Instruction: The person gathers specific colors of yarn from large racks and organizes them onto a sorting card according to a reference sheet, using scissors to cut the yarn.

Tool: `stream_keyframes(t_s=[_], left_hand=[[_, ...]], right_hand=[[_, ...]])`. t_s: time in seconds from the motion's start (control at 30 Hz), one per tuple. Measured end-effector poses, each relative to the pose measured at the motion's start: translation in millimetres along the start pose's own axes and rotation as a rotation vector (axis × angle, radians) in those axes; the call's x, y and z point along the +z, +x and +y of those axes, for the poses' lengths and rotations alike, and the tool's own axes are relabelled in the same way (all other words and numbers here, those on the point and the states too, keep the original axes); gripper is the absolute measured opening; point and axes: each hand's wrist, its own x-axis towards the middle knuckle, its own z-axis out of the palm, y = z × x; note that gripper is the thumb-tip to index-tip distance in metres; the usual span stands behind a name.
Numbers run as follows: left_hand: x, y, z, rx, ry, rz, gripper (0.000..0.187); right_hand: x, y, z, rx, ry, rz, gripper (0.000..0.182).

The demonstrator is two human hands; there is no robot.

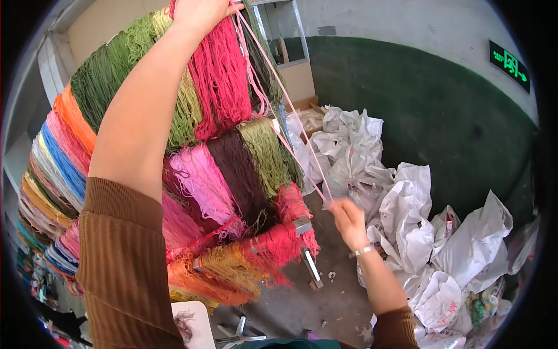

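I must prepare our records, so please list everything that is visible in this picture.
Yarn hanks: many, multicoloured, left and centre
Taut yarn: two lengths, pink, upper centre
Sacks: many, white, right
Exit sign: one, green-black, upper right
Wall: one, green and pale, right
Window: one, pale-framed, top centre
Cardboard box: one, brown, behind sacks
Metal bar: one, silver, lower centre
Flat top: one, white, lower left
Legged base: one, pale, bottom
Floor: one, grey, lower centre
Small clutter: uncounted, mixed, lower left
Wristband: one, silver, right wrist
Garment: one, teal, bottom edge
Sleeves: two, brown, both arms
Left hand: one, bare, top edge
Right hand: one, bare, on taut yarn
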Motion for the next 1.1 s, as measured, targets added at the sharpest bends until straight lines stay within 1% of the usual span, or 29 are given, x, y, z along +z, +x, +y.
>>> stream_keyframes(t_s=[0.07, 0.13, 0.17, 0.2, 0.23, 0.3, 0.33, 0.37, 0.43, 0.47, 0.5, 0.57, 0.6, 0.63, 0.7, 0.73, 0.77, 0.8, 0.83, 0.87, 0.93, 0.97, 1.07, 1.1], left_hand=[[6, 0, -4, -0.007, -0.005, -0.030, 0.046], [28, -6, -22, 0.162, -0.738, 0.333, 0.046], [-3, 0, 4, -0.043, 0.009, -0.042, 0.046], [-3, -1, 5, -0.044, 0.002, -0.046, 0.046], [-2, -1, 5, -0.040, 0.011, -0.028, 0.046], [-1, 2, 5, -0.053, 0.048, -0.021, 0.048], [-3, 3, 5, -0.053, 0.047, -0.013, 0.048], [-8, 4, 5, -0.080, 0.018, -0.047, 0.049], [-16, 5, 5, -0.113, -0.031, -0.107, 0.051], [-17, 6, 5, -0.115, -0.031, -0.102, 0.051], [-14, 5, 3, -0.115, -0.017, -0.108, 0.052], [-6, 4, 2, -0.115, -0.001, -0.092, 0.053], [-5, 4, 2, -0.116, -0.006, -0.092, 0.053], [-4, 4, 2, -0.111, -0.007, -0.074, 0.052], [-1, 3, 0, -0.108, -0.007, -0.048, 0.052], [3, 2, -2, -0.086, -0.015, -0.024, 0.052], [7, 2, -4, -0.065, -0.023, 0.001, 0.052], [3, 3, -2, -0.064, -0.024, 0.002, 0.052], [-1, 4, 0, -0.096, -0.033, -0.045, 0.051], [-6, 5, 2, -0.132, -0.042, -0.092, 0.050], [-4, 4, 1, -0.133, -0.063, -0.081, 0.050], [-3, 5, 0, -0.131, -0.083, -0.067, 0.049], [0, 1, -1, -0.118, -0.078, -0.027, 0.049], [0, 1, -1, -0.108, -0.080, -0.005, 0.049]], right_hand=[[-16, -49, 43, 0.037, -0.020, 0.056, 0.014], [-24, -89, 26, 0.092, 0.101, 0.066, 0.017], [-25, -103, 14, 0.055, 0.096, 0.061, 0.018], [-23, -117, 4, 0.019, 0.091, 0.060, 0.019], [-21, -129, -3, 0.039, 0.071, 0.061, 0.016], [-13, -132, -24, -0.216, -0.196, 0.022, 0.013], [-12, -133, -39, -0.204, -0.253, -0.006, 0.013], [-15, -131, -44, -0.210, -0.254, 0.001, 0.013], [-23, -128, -53, -0.376, -0.463, 0.032, 0.020], [-30, -124, -67, -0.429, -0.512, 0.011, 0.029], [-32, -124, -69, -0.431, -0.515, 0.010, 0.029], [-34, -124, -71, -0.531, -0.772, -0.163, 0.028], [-30, -124, -72, -0.600, -0.863, -0.170, 0.025], [-27, -123, -79, -0.597, -0.865, -0.168, 0.025], [-23, -118, -94, -0.639, -0.996, -0.314, 0.024], [-22, -116, -95, -0.685, -1.082, -0.345, 0.019], [-21, -114, -96, -0.685, -1.083, -0.342, 0.019], [-19, -112, -97, -0.697, -1.087, -0.400, 0.019], [-17, -112, -98, -0.710, -1.092, -0.459, 0.019], [-14, -111, -97, -0.710, -1.097, -0.460, 0.019], [-7, -111, -90, -0.722, -0.888, -0.610, 0.020], [-1, -114, -90, -0.749, -0.846, -0.575, 0.015], [-1, -113, -106, -0.776, -0.828, -0.588, 0.016], [-5, -109, -109, -0.773, -0.811, -0.529, 0.015]])
